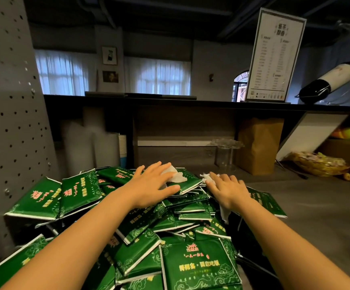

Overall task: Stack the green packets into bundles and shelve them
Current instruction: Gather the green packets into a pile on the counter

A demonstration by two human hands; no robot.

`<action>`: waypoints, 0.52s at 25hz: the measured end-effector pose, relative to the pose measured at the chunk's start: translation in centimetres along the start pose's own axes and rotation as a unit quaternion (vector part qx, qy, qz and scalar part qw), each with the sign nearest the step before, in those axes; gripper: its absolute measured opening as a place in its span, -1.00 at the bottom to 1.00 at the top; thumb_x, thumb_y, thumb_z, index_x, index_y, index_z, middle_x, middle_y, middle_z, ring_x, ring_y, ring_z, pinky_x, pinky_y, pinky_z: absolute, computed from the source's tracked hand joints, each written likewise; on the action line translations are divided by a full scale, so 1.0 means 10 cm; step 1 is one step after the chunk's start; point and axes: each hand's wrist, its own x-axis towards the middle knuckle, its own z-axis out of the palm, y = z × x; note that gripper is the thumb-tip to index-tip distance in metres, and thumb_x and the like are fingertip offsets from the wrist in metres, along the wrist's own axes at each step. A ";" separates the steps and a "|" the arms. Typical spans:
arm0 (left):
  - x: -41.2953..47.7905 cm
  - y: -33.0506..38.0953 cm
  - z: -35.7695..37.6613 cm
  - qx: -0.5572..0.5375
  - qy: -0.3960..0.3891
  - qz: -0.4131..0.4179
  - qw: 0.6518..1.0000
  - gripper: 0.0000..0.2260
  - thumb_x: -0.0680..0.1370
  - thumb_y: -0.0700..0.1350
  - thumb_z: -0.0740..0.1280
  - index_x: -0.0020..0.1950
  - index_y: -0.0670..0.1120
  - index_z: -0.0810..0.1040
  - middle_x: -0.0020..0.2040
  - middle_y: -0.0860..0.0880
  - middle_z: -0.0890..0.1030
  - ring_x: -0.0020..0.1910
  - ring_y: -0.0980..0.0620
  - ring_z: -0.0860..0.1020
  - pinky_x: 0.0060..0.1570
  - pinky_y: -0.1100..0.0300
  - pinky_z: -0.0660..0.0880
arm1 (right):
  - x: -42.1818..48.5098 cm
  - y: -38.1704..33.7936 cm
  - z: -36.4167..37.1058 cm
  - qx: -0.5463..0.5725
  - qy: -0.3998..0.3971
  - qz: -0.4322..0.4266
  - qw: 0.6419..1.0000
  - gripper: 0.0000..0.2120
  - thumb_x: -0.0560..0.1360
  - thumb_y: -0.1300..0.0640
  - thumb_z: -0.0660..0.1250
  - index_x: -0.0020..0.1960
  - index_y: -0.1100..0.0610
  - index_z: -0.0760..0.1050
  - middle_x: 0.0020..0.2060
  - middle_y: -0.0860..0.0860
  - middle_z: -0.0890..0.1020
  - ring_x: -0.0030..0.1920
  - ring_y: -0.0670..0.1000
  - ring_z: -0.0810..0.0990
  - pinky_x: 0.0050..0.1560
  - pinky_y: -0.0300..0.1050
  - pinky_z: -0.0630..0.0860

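A big loose heap of green packets [199, 266] with white edges and printed lettering fills the lower middle of the view. My left hand [151, 183] lies flat with spread fingers on the far top of the heap, touching a crumpled white tissue [175, 174]. My right hand [226, 190] rests flat beside it on the right side of the heap, fingertips at another scrap of white tissue [208, 177]. Neither hand grips a packet. Two packets [38, 199] lean at the heap's left edge.
A grey shelf surface [316, 206] runs behind and right of the heap, under a dark counter [170, 100]. On it stand a brown paper bag [257, 143], clear plastic cups [224, 153] and a yellow basket [318, 164]. A grey perforated panel [9, 101] rises at left.
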 end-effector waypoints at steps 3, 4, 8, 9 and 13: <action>-0.02 -0.02 0.10 -0.022 0.021 0.008 1.000 -0.48 0.60 0.22 -0.08 0.53 0.09 0.04 0.55 0.11 0.02 0.52 0.10 -0.02 0.48 -0.01 -0.13 | -0.04 0.03 0.04 0.018 0.002 -0.006 1.000 -0.44 0.61 -0.19 -0.12 0.52 0.04 0.07 0.38 0.15 0.31 0.37 0.20 0.27 0.30 0.09 0.26; -0.02 -0.01 0.14 -0.019 0.046 0.011 0.999 -0.49 0.61 0.22 -0.08 0.53 0.07 0.06 0.54 0.09 0.10 0.50 0.07 0.07 0.46 0.02 -0.05 | -0.05 0.04 0.05 0.034 0.003 -0.007 0.999 -0.46 0.62 -0.18 -0.08 0.49 0.09 0.15 0.33 0.16 0.35 0.33 0.20 0.32 0.26 0.07 0.31; 0.01 0.04 0.28 -0.022 0.165 -0.008 0.986 -0.37 0.45 0.29 -0.27 0.22 -0.02 0.37 0.09 0.03 0.40 0.12 0.00 0.36 0.12 0.11 0.24 | -0.09 0.01 0.08 0.013 0.109 -0.011 0.994 -0.60 0.62 -0.13 0.01 0.06 0.17 0.44 0.02 0.13 0.50 0.06 0.17 0.50 -0.09 -0.02 0.37; 0.02 0.05 0.28 -0.030 0.194 -0.023 0.980 -0.41 0.43 0.27 -0.29 0.06 -0.03 0.38 -0.03 0.04 0.38 0.02 -0.01 0.36 0.04 0.10 0.26 | -0.10 -0.01 0.07 0.016 0.138 -0.009 0.990 -0.61 0.62 -0.11 0.02 0.00 0.17 0.44 -0.02 0.13 0.51 0.03 0.17 0.50 -0.15 -0.03 0.34; 0.04 0.09 0.19 -0.085 0.274 -0.045 0.957 -0.56 0.49 0.22 -0.20 -0.19 -0.04 0.30 -0.21 0.02 0.35 -0.14 -0.02 0.35 -0.14 0.09 0.24 | -0.18 -0.13 -0.11 0.162 0.200 0.007 0.966 -0.61 0.61 -0.10 0.07 -0.23 0.13 0.41 -0.10 0.05 0.41 -0.08 0.16 0.47 -0.21 -0.05 0.35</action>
